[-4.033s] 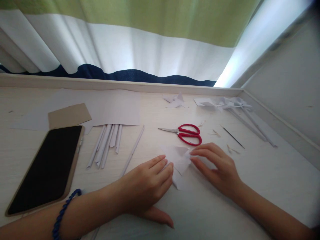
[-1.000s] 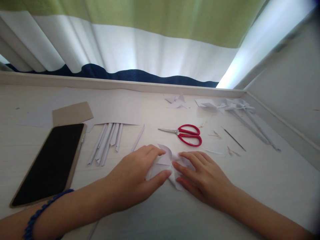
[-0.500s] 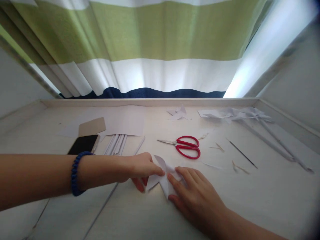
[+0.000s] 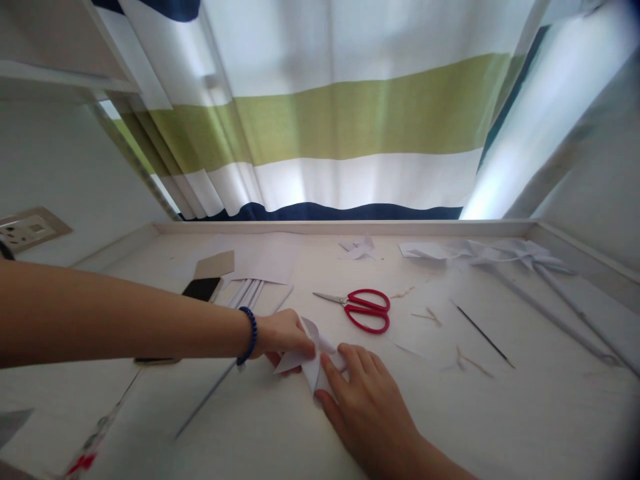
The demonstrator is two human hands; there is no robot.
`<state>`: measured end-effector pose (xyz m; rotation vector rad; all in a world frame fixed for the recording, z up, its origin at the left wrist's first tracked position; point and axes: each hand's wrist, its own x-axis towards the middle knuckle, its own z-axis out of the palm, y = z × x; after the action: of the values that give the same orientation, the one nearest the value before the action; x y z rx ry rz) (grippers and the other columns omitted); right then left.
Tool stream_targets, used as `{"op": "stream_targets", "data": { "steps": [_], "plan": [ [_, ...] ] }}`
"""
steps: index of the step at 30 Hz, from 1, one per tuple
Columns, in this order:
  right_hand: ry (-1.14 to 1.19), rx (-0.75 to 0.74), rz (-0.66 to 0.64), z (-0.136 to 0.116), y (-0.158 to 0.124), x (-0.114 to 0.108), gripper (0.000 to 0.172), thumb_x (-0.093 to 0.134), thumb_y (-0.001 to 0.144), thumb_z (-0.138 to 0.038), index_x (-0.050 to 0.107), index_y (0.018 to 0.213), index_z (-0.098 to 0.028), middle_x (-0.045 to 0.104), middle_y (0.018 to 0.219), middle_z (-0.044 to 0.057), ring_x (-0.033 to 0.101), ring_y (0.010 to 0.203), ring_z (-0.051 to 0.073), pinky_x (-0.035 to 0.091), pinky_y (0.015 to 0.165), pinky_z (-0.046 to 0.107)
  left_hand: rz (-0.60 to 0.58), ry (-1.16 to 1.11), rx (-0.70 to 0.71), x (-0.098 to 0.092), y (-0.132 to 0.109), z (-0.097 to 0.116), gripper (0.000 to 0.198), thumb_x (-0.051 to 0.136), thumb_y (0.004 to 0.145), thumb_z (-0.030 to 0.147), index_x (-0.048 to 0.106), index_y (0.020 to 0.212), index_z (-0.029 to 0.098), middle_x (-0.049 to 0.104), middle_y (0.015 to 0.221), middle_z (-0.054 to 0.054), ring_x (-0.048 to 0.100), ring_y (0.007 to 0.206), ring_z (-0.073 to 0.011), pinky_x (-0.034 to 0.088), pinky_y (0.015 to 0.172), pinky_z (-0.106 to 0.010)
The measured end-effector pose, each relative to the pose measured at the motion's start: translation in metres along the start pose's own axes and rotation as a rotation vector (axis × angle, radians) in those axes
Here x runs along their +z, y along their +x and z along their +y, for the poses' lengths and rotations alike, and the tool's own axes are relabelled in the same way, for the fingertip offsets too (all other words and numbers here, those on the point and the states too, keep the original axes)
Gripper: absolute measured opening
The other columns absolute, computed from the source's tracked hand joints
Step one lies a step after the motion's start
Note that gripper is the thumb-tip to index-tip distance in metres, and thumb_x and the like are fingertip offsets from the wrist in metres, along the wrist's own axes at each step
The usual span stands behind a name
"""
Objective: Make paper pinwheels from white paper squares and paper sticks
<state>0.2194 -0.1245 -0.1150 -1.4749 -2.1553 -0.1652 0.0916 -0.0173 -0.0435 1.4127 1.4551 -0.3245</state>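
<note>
A white paper pinwheel with curled blades is between my two hands, low over the table. My left hand pinches it from the left, thumb close to its centre and the other fingers partly underneath. From the right, my right hand keeps its thumb and fingers pressed on the folded blades. The centre is partly covered by my fingertips. Just beyond lie scissors with red handles, blades pointing left. A thin rolled paper stick runs beneath my left wrist.
Several rolled paper sticks, white sheets, a brown card and a phone lie left. A loose pinwheel is at the back. Finished pinwheels on sticks, a dark thin rod and twine scraps lie right.
The camera view has tilted up and shifted, bringing a wall socket into sight at the left. Both hands keep hold of the pinwheel, with little change in their grip.
</note>
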Motion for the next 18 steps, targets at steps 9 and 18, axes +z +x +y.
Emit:
{"op": "stream_targets", "data": {
  "steps": [9,18],
  "plan": [
    [0.039,0.042,-0.076,-0.001,0.002,-0.006,0.032,0.056,0.076,-0.028,0.061,0.105,-0.015,0.059,0.093,0.013,0.05,0.086,0.027,0.043,0.074,0.039,0.024,0.077,-0.046,0.011,-0.002,0.006,0.009,0.059,0.07,0.02,0.06,0.073,0.012,0.057,0.059,0.001,0.056,0.055,-0.0115,0.048,0.051,-0.023],
    [0.067,0.059,-0.067,0.0,0.0,-0.012,0.028,0.056,0.077,-0.03,0.061,0.102,-0.018,0.055,0.093,0.012,0.049,0.086,0.025,0.042,0.073,0.037,0.087,0.08,0.006,0.024,-0.008,0.003,0.029,0.049,0.085,0.029,0.05,0.11,0.014,0.053,0.108,-0.008,0.056,0.091,-0.0187,0.048,0.076,-0.038]
  ]
}}
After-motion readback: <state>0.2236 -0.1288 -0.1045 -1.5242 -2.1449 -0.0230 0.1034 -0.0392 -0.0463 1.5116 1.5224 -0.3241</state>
